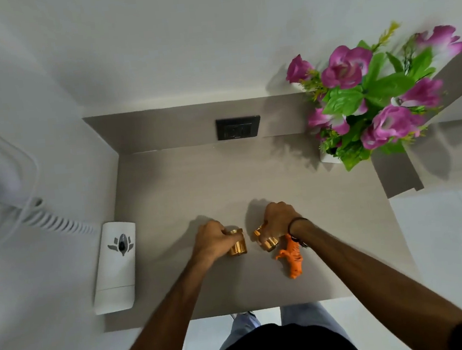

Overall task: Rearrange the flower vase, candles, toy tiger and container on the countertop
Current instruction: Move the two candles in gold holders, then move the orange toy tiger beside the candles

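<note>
Two shiny gold candle cups stand near the middle of the grey countertop (197, 183). My left hand (212, 240) grips the left candle (237, 247) from its left side. My right hand (278, 221) closes over the right candle (269, 243) from above. An orange toy tiger (291, 259) lies just right of that candle, partly under my right wrist. The flower vase (331, 158), white with purple flowers and green leaves, stands at the back right of the counter. No separate container shows.
A white wall dispenser (116, 267) hangs at the counter's left edge, with a coiled white cord (56, 222) behind it. A black socket plate (238, 127) sits in the back wall. The counter's front edge runs just above my legs.
</note>
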`<action>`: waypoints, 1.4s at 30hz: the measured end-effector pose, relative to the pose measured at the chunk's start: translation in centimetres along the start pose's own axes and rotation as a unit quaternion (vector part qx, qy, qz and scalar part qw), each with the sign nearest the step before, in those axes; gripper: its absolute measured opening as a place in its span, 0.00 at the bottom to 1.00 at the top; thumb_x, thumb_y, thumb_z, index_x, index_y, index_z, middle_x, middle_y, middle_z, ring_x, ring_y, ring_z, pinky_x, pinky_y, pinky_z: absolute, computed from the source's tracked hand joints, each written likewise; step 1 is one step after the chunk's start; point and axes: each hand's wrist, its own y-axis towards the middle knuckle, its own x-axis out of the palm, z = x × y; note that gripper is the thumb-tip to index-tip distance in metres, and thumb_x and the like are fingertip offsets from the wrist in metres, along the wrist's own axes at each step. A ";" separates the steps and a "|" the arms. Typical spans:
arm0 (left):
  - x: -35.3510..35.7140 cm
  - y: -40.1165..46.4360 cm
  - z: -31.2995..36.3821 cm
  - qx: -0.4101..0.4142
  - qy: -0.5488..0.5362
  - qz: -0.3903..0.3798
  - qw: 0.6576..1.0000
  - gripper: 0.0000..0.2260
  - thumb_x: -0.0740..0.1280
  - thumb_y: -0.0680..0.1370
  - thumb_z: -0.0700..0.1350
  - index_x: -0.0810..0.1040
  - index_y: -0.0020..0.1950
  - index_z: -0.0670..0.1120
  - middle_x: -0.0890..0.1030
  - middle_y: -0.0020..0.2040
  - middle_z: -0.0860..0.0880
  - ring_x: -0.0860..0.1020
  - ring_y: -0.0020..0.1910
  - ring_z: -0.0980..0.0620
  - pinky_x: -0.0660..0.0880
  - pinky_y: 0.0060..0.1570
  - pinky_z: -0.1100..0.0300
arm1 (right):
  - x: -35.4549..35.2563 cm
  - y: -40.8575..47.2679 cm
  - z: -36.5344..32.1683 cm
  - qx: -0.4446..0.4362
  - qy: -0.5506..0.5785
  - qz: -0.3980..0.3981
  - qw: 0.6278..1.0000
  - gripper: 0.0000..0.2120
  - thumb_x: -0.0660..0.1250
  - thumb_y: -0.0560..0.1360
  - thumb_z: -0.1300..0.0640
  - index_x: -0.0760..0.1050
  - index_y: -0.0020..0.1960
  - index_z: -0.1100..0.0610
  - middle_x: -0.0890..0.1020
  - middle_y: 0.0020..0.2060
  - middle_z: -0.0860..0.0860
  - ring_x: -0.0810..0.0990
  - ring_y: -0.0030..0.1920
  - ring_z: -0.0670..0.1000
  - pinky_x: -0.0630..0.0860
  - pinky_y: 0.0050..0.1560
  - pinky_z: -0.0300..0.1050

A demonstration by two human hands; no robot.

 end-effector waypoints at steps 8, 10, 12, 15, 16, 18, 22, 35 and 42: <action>-4.5 2.5 4.3 0.112 -0.081 0.159 0.978 0.16 0.80 0.68 0.46 0.83 0.53 0.46 0.88 0.51 0.46 0.85 0.52 0.44 0.83 0.53 0.50 | -4.7 4.0 0.3 0.028 0.234 0.222 0.946 0.29 0.81 0.55 0.45 0.77 0.52 0.52 0.83 0.51 0.52 0.81 0.50 0.55 0.77 0.45 0.46; -5.0 3.6 5.1 0.135 -0.083 0.180 0.971 0.17 0.80 0.71 0.44 0.81 0.57 0.44 0.86 0.54 0.44 0.84 0.53 0.43 0.82 0.54 0.49 | -5.3 4.9 -0.1 0.009 0.238 0.259 0.936 0.29 0.82 0.57 0.49 0.76 0.53 0.54 0.83 0.52 0.53 0.81 0.51 0.57 0.79 0.47 0.50; -5.0 4.6 5.3 0.138 -0.077 0.184 0.970 0.17 0.79 0.71 0.43 0.81 0.57 0.44 0.86 0.55 0.44 0.84 0.53 0.42 0.82 0.54 0.49 | -5.2 5.5 -0.2 -0.003 0.234 0.267 0.935 0.29 0.82 0.58 0.50 0.75 0.54 0.55 0.82 0.52 0.54 0.81 0.51 0.57 0.79 0.47 0.52; -4.2 5.8 4.6 0.142 -0.072 0.180 0.971 0.18 0.80 0.71 0.43 0.80 0.57 0.44 0.85 0.55 0.44 0.84 0.54 0.42 0.82 0.54 0.48 | -4.4 6.2 0.2 -0.009 0.235 0.262 0.936 0.30 0.82 0.60 0.50 0.74 0.57 0.55 0.82 0.54 0.54 0.80 0.52 0.57 0.79 0.47 0.52; -3.9 5.9 4.2 0.147 -0.082 0.177 0.970 0.19 0.80 0.70 0.43 0.79 0.58 0.44 0.84 0.57 0.45 0.83 0.55 0.41 0.82 0.54 0.48 | -4.1 6.2 0.3 -0.010 0.240 0.260 0.935 0.31 0.81 0.60 0.49 0.73 0.58 0.55 0.82 0.55 0.54 0.80 0.52 0.57 0.78 0.46 0.51; -3.0 6.1 3.1 0.153 -0.096 0.175 0.968 0.25 0.81 0.69 0.45 0.77 0.63 0.45 0.81 0.63 0.44 0.81 0.64 0.40 0.79 0.60 0.50 | -3.5 5.8 0.6 -0.008 0.249 0.253 0.935 0.34 0.81 0.61 0.48 0.70 0.61 0.54 0.81 0.57 0.54 0.80 0.54 0.57 0.75 0.45 0.48; 0.3 4.5 -1.8 0.139 0.123 0.158 0.970 0.45 0.69 0.79 0.64 0.55 0.86 0.40 0.57 0.87 0.40 0.55 0.87 0.40 0.53 0.86 0.45 | -1.8 2.6 3.2 0.008 0.240 0.244 0.940 0.36 0.78 0.62 0.40 0.68 0.62 0.52 0.80 0.55 0.52 0.80 0.53 0.56 0.74 0.46 0.46; 4.3 0.4 -7.9 0.199 0.252 0.192 0.927 0.38 0.50 0.83 0.65 0.55 0.86 0.41 0.56 0.88 0.41 0.55 0.87 0.40 0.56 0.84 0.35 | 5.4 -4.2 8.3 0.147 0.341 0.104 0.923 0.22 0.80 0.62 0.51 0.76 0.52 0.51 0.81 0.43 0.48 0.80 0.48 0.51 0.76 0.50 0.44; 4.2 0.3 -8.0 0.201 0.251 0.203 0.925 0.39 0.50 0.83 0.65 0.55 0.86 0.41 0.56 0.88 0.41 0.55 0.87 0.41 0.56 0.84 0.36 | -1.2 -1.7 8.6 0.165 0.290 0.320 0.887 0.12 0.79 0.61 0.48 0.83 0.38 0.54 0.83 0.32 0.53 0.83 0.41 0.58 0.69 0.39 0.42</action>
